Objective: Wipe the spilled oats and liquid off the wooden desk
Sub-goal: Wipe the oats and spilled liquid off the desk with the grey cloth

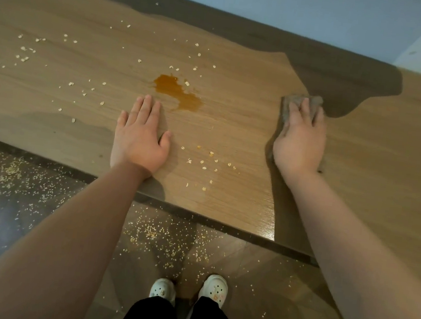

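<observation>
Left hand (139,139) beside puddle (178,93), oats (211,154) around; right hand (300,141) on probable cloth (313,101).

Wooden desk (233,141) — scattered oats (24,58), amber puddle (178,93), grey cloth (314,102) on it.

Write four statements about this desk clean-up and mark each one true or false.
1. The right hand presses a cloth flat on the desk. True.
2. The cloth covers the orange puddle. False: the puddle lies bare, left of the cloth and just beyond the fingertips of the left hand.
3. The left hand holds a sponge. False: it lies flat on the desk with nothing in it.
4. Oats are scattered on the floor as well as on the desk. True.
</observation>
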Motion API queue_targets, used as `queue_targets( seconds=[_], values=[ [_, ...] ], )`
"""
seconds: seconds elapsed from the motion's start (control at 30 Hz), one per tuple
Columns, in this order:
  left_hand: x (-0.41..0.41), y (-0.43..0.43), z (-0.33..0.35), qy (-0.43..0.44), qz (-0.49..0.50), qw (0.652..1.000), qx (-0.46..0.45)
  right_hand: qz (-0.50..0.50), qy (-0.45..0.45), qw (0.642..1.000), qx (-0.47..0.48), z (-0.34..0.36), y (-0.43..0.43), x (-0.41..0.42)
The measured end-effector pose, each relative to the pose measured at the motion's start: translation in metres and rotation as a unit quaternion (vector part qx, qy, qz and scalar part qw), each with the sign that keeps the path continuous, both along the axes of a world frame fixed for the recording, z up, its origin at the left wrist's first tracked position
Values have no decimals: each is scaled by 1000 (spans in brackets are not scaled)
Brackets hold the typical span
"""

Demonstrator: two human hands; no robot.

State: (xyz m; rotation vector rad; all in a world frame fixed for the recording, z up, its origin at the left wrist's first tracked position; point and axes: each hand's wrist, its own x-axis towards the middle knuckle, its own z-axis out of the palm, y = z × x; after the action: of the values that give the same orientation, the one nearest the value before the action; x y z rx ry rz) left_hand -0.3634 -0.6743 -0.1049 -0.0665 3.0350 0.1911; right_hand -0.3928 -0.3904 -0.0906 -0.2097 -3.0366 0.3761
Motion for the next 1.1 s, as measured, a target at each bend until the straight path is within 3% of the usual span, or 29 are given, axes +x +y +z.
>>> queue_targets(
  seconds=[0.07,0.13,0.17,0.23,0.3,0.37,0.4,0.53,0.57,0.67,0.77,0.83,0.93,1.1],
  values=[
    [0,0,0,-1,-6,1000,5,156,-16,988,2,0,-15,23],
    [0,0,2,-3,-6,1000,11,332,-59,942,-1,4,0,35],
    [1,-1,3,-3,-6,1000,11,373,-80,924,0,6,15,33],
    [1,-1,5,-5,-9,1000,8,320,-83,944,-7,8,37,28],
    [1,-1,6,-9,-12,1000,7,162,-48,986,-13,8,28,34],
    [0,-1,5,-15,-15,1000,-3,50,-26,998,-4,6,-6,48],
    [0,-2,5,-19,-18,1000,-9,49,-28,998,0,5,-20,56],
    [-2,-4,7,-31,-30,999,0,224,-69,972,0,9,-9,73],
    [-2,-5,8,-35,-32,999,7,218,-77,973,-4,10,-2,74],
    [-4,-16,9,-40,-57,997,37,3,-40,999,-9,7,-15,84],
    [-6,-39,8,-37,-129,989,65,-154,-10,988,8,1,-57,93],
    [-8,-60,8,-36,-195,978,61,-123,-9,992,9,0,-78,95],
    [-9,-81,10,-35,-268,962,37,3,-23,1000,7,3,-97,89],
    [-6,-81,12,-23,-276,960,30,207,-41,978,4,1,-106,80]
  ],
)
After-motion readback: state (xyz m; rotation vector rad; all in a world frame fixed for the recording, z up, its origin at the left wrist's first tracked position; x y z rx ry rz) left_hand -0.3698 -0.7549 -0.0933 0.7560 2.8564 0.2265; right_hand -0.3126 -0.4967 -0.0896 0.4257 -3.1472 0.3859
